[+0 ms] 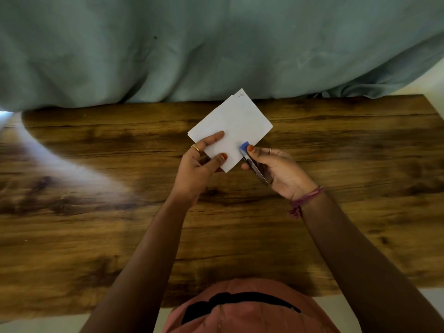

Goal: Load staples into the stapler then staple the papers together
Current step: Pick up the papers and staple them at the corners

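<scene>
White rectangular paper sheets [230, 126], pinched in left hand [195, 164]; blue-capped metal stapler [252, 162], gripped by right hand [278, 169], astride their edge: loading apparently done, stapling under way.

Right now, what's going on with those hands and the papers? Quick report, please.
Left hand grips papers above the wooden table. Right hand holds stapler, nose over the papers' near edge. Nothing in the way.

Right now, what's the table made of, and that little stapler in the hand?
The table looks like wood, or a wood-print surface: brown with dark grain streaks and knots, slightly shiny. The stapler in the right hand seems metal with a blue plastic tip: its body is grey and glinting.
</scene>
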### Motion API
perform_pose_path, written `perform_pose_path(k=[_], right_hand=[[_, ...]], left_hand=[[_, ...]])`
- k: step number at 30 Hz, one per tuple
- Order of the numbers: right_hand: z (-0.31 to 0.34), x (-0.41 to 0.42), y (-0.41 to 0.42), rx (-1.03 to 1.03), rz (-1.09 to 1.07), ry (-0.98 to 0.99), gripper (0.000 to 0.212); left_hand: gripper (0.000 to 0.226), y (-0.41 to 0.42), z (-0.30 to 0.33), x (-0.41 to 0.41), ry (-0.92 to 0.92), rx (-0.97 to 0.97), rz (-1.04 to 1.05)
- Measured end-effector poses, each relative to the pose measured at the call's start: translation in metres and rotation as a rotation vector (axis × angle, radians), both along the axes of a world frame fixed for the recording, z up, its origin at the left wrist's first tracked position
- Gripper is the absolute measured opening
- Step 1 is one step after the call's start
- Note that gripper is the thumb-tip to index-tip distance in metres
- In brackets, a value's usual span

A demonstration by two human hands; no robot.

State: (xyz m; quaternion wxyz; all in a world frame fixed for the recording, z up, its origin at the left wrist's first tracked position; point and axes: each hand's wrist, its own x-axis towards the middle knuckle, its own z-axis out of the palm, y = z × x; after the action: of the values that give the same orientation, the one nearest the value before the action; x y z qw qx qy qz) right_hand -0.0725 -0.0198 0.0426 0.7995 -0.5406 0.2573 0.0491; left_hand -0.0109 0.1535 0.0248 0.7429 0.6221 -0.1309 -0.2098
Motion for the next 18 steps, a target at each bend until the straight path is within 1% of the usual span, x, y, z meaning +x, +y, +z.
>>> perform_pose_path(k=[3,5,10,18], right_hand=[[0.004,-0.002,-0.009,0.096,0.032,-0.04,0.03],[0.007,-0.002,-0.017,0.117,0.052,-0.056,0.031],[0.011,-0.004,-0.028,0.072,0.093,-0.036,0.031],[0.011,-0.005,-0.022,0.056,0.113,-0.005,0.031]], left_hand=[[0.043,0.003,0.001,0.002,0.016,-0.017,-0.007],[0.044,0.006,0.0,0.002,0.02,-0.014,-0.011],[0.045,0.01,-0.005,0.002,0.031,-0.007,-0.019],[0.045,0.009,-0.003,0.0,0.006,0.007,-0.029]])
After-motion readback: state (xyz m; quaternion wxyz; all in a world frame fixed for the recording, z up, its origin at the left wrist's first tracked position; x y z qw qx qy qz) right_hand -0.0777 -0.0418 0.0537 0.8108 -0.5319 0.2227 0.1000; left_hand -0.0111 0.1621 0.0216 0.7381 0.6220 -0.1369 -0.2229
